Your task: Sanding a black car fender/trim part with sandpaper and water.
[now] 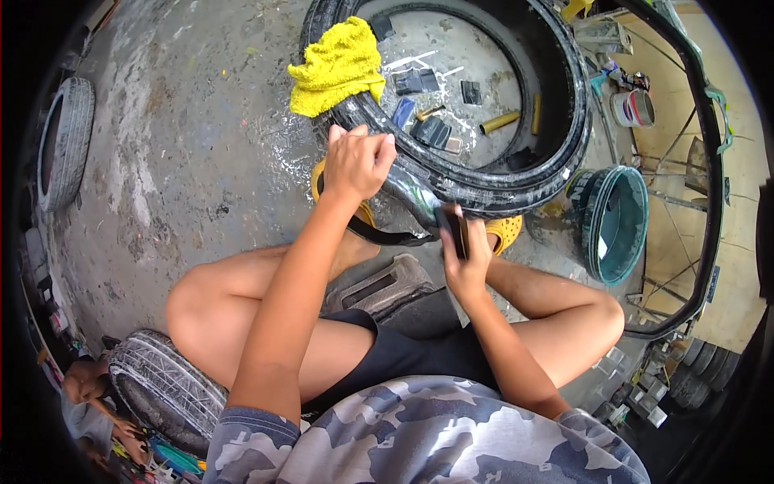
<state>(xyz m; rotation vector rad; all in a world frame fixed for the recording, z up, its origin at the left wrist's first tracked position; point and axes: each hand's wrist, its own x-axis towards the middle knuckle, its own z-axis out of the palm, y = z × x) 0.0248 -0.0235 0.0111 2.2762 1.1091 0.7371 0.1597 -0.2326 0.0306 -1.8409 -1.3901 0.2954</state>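
Observation:
A large black tyre (516, 184) lies on its side on the floor in front of me, wet and streaked with white. My left hand (359, 161) is closed over its near left edge, with the knuckles up; the fingertips are partly hidden. In my right hand (468, 252) is a dark flat block (453, 229), held against or close to the tyre's near wall. A shiny wet patch (415, 194) shows on the rubber between my hands. Just beyond my left hand, a yellow cloth (339, 68) drapes over the tyre.
Inside the tyre's ring lie dark sandpaper-like pieces (415, 81) and a brass-coloured tube (500, 123). To the right stand a teal bucket of water (617, 226) and a white pail (633, 108). Other tyres (165, 391) lie to the left. Another person (101, 403) is at lower left.

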